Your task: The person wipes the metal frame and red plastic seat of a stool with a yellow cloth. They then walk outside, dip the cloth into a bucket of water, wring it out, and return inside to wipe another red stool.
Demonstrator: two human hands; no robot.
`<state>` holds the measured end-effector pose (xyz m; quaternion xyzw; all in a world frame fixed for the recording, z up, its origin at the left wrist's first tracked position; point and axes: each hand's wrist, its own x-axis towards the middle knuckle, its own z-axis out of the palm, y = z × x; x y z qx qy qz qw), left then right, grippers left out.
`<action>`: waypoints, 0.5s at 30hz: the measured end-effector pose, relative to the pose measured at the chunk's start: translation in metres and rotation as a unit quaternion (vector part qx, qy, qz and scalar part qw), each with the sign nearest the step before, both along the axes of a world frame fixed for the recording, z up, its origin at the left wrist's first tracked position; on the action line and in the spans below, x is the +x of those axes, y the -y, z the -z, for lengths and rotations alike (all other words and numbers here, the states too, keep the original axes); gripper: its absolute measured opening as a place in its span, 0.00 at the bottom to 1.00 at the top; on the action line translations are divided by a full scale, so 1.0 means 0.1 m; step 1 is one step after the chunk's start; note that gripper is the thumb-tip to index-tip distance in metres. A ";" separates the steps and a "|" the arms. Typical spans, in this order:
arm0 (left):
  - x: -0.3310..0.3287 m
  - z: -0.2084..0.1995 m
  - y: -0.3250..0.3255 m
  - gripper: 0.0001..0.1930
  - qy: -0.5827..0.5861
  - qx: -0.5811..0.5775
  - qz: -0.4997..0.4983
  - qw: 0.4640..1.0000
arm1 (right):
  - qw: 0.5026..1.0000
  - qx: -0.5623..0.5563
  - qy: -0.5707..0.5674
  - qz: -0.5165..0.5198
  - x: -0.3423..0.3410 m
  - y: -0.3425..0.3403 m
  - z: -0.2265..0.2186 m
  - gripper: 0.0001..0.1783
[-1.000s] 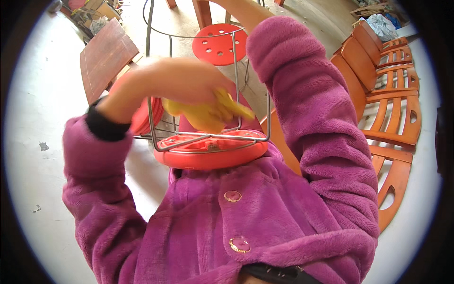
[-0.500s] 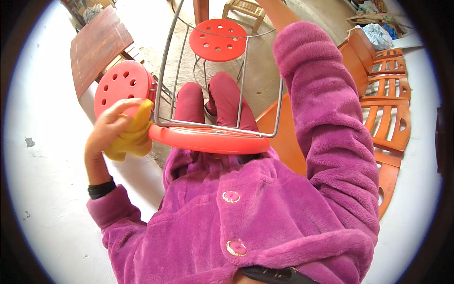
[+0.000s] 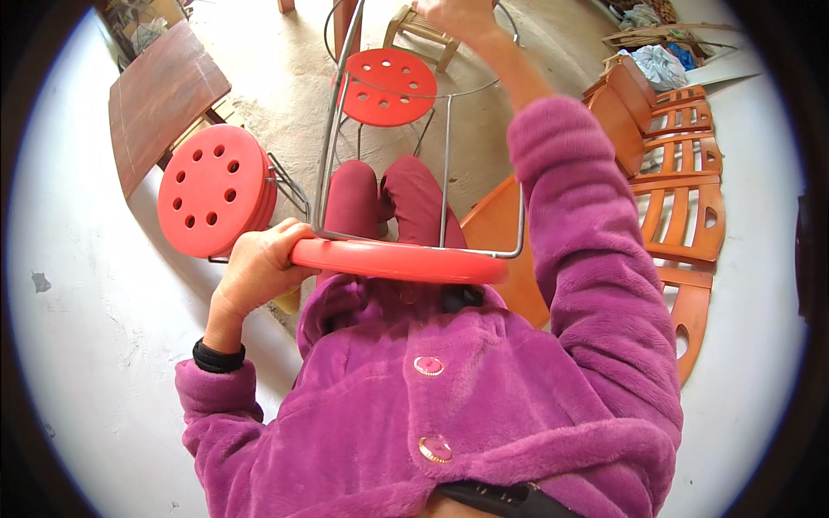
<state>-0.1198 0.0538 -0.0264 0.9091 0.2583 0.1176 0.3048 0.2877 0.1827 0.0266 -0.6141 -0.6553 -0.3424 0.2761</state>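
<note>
A red round stool lies upside down at my lap, its red seat (image 3: 397, 262) toward me and its grey metal legs (image 3: 447, 164) pointing away. My left hand (image 3: 263, 269) is closed on the seat's left edge, fingers over the rim. A bit of yellow cloth (image 3: 287, 301) shows just below that hand; whether the palm still holds it is hidden. My right hand (image 3: 462, 19) is at the top edge of the view, slightly blurred and partly cut off. Its fingers are curled at the far end of the stool's metal frame; the exact contact is hard to see.
Stacked red stools (image 3: 211, 190) with round holes stand at left, beside a dark wooden board (image 3: 164, 104). Another red stool (image 3: 387, 86) stands beyond my knees, near a small wooden stool (image 3: 419, 34). Orange slatted chairs (image 3: 678, 216) line the right, with plastic bags (image 3: 656, 67) behind.
My left hand has moved right, from beside the seat with the yellow cloth onto the seat's edge. The cloth is now mostly hidden. My right hand has come into view at the top.
</note>
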 end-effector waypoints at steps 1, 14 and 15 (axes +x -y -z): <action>0.03 0.03 -0.02 0.22 -0.002 0.008 -0.002 1.000 | 0.997 -0.066 -0.015 0.028 -0.06 0.16 0.05 0.28; 0.19 0.17 -0.14 0.25 0.005 -0.006 -0.018 1.000 | 0.795 -0.443 -0.338 -0.238 -0.36 1.95 0.27 0.18; 0.21 0.16 -0.14 0.25 0.000 -0.025 -0.027 0.999 | 0.779 -0.436 -0.382 -0.241 -0.29 2.07 0.23 0.17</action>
